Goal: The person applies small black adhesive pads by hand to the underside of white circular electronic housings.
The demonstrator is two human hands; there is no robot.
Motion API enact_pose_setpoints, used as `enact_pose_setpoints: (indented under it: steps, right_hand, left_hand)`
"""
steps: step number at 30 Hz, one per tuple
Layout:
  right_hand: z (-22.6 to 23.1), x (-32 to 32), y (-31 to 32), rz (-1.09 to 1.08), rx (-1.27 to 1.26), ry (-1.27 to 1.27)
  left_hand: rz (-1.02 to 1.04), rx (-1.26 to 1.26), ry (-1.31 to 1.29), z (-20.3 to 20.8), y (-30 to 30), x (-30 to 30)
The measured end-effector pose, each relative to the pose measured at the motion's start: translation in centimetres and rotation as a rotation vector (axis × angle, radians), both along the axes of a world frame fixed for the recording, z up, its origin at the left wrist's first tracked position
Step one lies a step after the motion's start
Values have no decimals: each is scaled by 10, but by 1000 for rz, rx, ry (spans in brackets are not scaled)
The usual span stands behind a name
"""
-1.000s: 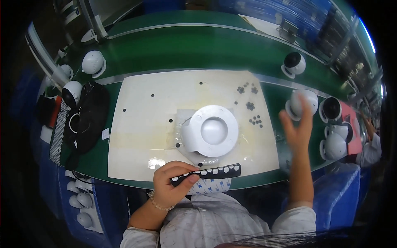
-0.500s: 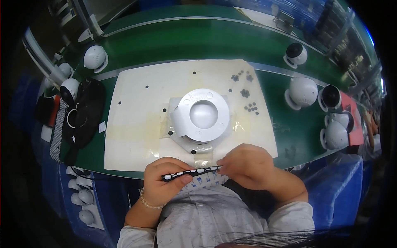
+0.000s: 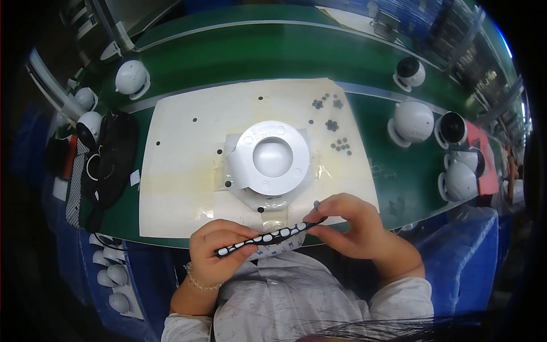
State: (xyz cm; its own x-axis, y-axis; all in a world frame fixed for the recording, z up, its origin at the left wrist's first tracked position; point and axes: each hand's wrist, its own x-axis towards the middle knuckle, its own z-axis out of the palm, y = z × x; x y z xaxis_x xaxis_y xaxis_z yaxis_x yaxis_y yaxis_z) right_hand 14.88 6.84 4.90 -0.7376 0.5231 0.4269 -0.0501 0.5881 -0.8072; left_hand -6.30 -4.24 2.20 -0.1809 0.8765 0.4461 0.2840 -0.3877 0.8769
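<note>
My left hand (image 3: 215, 249) is closed on the left part of a sheet of sticky pads (image 3: 266, 237), black with white round spots and a blue-printed white backing. The sheet is bent and held at the table's near edge. At its right end is my right hand (image 3: 348, 225), thumb below and forefinger above, closed around that end. A small round grey pad (image 3: 317, 204) shows at the right forefinger's tip. Beyond the hands, a white round camera (image 3: 296, 154) with its ring-shaped base facing up rests on a clear-wrapped pad in the middle of a cream board.
Black dots (image 3: 219, 151) are spread about the cream board (image 3: 176, 188), with grey ones (image 3: 332, 125) clustered at the right. White cameras (image 3: 411, 122) stand to the right, and another (image 3: 131, 78) at the far left. A black pouch (image 3: 117, 159) lies left of the board.
My right thumb and forefinger have spread somewhat, and a grey round pad now shows at the forefinger's tip. The sheet's right end has tilted up.
</note>
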Motion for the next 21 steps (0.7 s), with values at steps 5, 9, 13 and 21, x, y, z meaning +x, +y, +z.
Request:
enact_pose_setpoints:
  steps: [5, 9, 13, 21]
  right_hand:
    - [-4, 2, -2, -47, 62, -65]
    - [0, 0, 8, 26, 625, 91]
    - [7, 1, 6, 55, 492, 182]
    - [-1, -40, -1, 29, 422, 338]
  left_hand:
    - [9, -19, 81, 3, 1, -1]
    - [51, -83, -115, 0, 4, 3]
    - [78, -154, -128, 1, 4, 3]
    - [39, -162, -21, 13, 6, 8]
